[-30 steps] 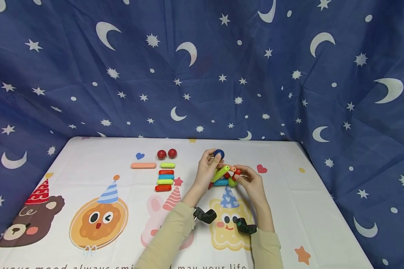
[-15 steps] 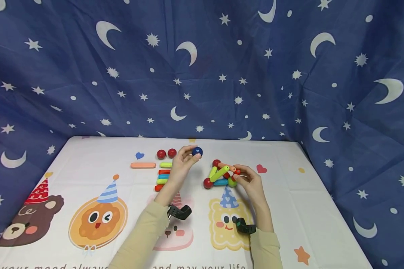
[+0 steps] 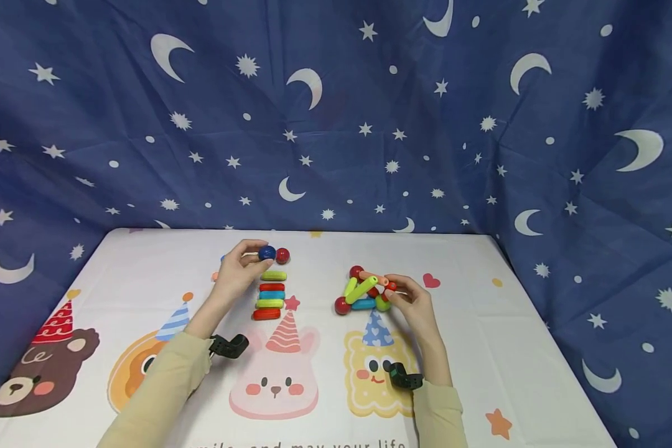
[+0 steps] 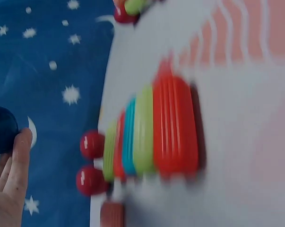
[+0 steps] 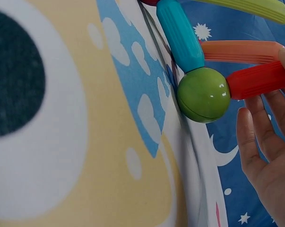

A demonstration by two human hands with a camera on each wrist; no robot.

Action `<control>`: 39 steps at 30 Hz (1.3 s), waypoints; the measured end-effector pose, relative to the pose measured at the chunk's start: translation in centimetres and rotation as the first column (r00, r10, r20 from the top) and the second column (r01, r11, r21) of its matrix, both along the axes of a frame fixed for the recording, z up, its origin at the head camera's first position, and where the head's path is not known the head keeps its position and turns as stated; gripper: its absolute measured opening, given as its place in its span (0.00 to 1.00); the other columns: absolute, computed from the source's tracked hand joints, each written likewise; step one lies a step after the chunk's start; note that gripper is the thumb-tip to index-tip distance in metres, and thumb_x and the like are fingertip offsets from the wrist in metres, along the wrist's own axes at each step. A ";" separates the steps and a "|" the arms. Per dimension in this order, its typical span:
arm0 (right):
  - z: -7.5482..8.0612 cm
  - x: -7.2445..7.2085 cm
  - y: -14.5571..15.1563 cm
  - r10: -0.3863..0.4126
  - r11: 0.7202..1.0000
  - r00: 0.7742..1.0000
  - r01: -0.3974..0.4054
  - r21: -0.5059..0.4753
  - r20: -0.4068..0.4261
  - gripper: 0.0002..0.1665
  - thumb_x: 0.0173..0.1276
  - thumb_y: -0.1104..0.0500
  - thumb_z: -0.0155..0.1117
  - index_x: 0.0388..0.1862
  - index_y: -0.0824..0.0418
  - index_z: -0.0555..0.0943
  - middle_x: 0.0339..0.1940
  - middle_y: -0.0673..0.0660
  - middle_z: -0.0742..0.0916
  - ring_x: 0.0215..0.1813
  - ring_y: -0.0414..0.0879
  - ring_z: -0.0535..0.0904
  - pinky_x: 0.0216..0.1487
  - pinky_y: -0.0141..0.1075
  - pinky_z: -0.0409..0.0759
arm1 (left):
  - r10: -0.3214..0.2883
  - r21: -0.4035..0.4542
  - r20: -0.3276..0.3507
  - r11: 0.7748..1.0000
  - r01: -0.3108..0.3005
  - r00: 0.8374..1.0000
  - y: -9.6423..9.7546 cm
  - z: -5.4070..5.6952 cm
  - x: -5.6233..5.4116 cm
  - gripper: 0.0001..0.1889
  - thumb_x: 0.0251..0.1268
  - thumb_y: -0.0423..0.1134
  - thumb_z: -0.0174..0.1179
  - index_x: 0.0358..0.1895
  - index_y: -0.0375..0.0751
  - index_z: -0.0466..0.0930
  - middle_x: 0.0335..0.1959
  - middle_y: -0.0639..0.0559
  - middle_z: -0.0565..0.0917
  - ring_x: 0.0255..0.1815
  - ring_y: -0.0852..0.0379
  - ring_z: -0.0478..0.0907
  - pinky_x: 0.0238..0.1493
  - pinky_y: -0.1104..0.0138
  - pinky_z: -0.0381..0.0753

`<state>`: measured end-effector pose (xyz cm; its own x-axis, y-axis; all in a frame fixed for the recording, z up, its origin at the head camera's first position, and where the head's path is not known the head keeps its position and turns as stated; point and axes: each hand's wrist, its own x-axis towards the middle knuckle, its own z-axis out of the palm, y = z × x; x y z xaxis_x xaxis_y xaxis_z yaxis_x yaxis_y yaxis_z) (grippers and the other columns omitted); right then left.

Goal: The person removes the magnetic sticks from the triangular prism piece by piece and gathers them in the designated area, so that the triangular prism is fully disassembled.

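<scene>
My left hand (image 3: 236,274) pinches a dark blue ball (image 3: 267,252) between thumb and fingers, over the far left of the table. In the head view it overlaps one of two loose red balls (image 4: 91,144). My right hand (image 3: 417,305) grips a red rod (image 5: 259,81) in a small structure of rods and balls at the middle right. That rod joins a green ball (image 5: 203,94), from which a blue rod (image 5: 181,35) runs off. Two more red balls, an orange rod (image 3: 373,278) and a raised yellow-green rod (image 3: 361,290) belong to the same structure.
A column of short rods lies left of the structure: yellow-green (image 3: 273,275), red (image 3: 271,287), blue (image 3: 271,295) and a thicker red one (image 3: 266,315). A longer orange rod (image 4: 112,215) is mostly behind my left hand in the head view. A starry blue curtain (image 3: 336,112) backs the table.
My left hand has moved left with the blue ball, from beside the structure to the loose red balls. My right hand keeps its grip on the structure.
</scene>
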<state>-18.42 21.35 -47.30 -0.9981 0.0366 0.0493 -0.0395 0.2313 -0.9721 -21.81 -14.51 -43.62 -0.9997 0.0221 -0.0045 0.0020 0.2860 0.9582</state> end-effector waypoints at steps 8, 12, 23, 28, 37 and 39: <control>0.1 0.1 0.0 -0.006 1.000 1.000 0.006 0.025 -0.013 0.20 0.66 0.63 0.64 0.57 0.62 0.79 0.55 0.62 0.82 0.51 0.42 0.77 0.51 0.22 0.76 | -0.013 -0.176 -0.005 0.984 0.012 1.000 -3.5 -0.2 -1.8 0.24 0.63 0.34 0.60 0.63 0.38 0.69 0.60 0.36 0.72 0.55 0.43 0.77 0.51 0.57 0.82; 0.0 0.1 -0.1 -0.005 1.000 1.000 0.005 0.018 -0.016 0.19 0.66 0.64 0.63 0.56 0.63 0.79 0.55 0.62 0.82 0.50 0.40 0.77 0.50 0.23 0.77 | -0.033 -0.284 -0.021 0.958 0.026 0.999 -4.7 -0.7 -2.8 0.24 0.63 0.34 0.60 0.62 0.36 0.69 0.58 0.33 0.75 0.58 0.38 0.75 0.60 0.49 0.74; 0.0 0.2 -0.1 0.001 1.000 1.000 -0.001 0.002 -0.017 0.19 0.66 0.65 0.63 0.56 0.64 0.79 0.55 0.63 0.82 0.49 0.39 0.78 0.49 0.24 0.78 | -0.093 -0.490 0.032 0.866 0.096 0.995 -5.8 -2.4 -5.0 0.23 0.64 0.35 0.60 0.61 0.34 0.69 0.57 0.33 0.76 0.58 0.38 0.73 0.61 0.46 0.70; 0.0 0.2 -0.1 0.005 1.000 1.000 -0.005 0.014 -0.025 0.19 0.66 0.64 0.63 0.56 0.63 0.79 0.55 0.62 0.82 0.49 0.40 0.78 0.49 0.24 0.77 | -0.122 -0.550 0.049 0.825 0.128 0.991 -5.9 -2.7 -5.4 0.21 0.63 0.35 0.60 0.59 0.35 0.72 0.55 0.32 0.77 0.55 0.38 0.74 0.59 0.46 0.71; 0.2 0.2 -0.2 0.003 1.000 1.000 -0.003 0.015 -0.025 0.19 0.67 0.64 0.62 0.57 0.63 0.79 0.56 0.62 0.82 0.50 0.40 0.78 0.50 0.23 0.77 | -0.135 -0.572 0.073 0.806 0.152 0.988 -6.0 -3.0 -5.6 0.23 0.62 0.36 0.61 0.61 0.36 0.71 0.55 0.32 0.77 0.54 0.38 0.75 0.59 0.45 0.71; 0.1 0.2 -0.2 -0.002 1.000 1.000 0.002 0.017 -0.021 0.19 0.67 0.64 0.62 0.56 0.62 0.79 0.56 0.62 0.82 0.50 0.39 0.78 0.50 0.23 0.77 | -0.138 -0.568 0.084 0.807 0.161 0.987 -6.0 -3.0 -5.6 0.24 0.62 0.37 0.61 0.62 0.36 0.71 0.57 0.32 0.76 0.54 0.38 0.74 0.59 0.45 0.71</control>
<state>-18.23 21.14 -47.17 -0.9968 0.0378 0.0703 -0.0588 0.2480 -0.9670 -27.44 -20.51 -46.60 -0.9831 0.1535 -0.0999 0.0587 0.7807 0.6222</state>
